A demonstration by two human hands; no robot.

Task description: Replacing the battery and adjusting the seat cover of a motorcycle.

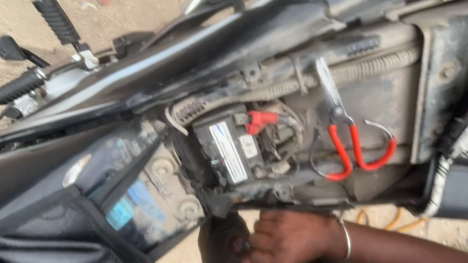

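Seat is already off, battery (pixel 226 151) sitting exposed, scissors (pixel 343 128) lying beside it. Right hand (pixel 288 237) is curling closed around something small and dark below the frame; left hand not showing.

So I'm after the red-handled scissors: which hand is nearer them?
Right. The right hand is just below the scissors, under the bike frame. The left hand isn't visible, only a forearm at the bottom edge.
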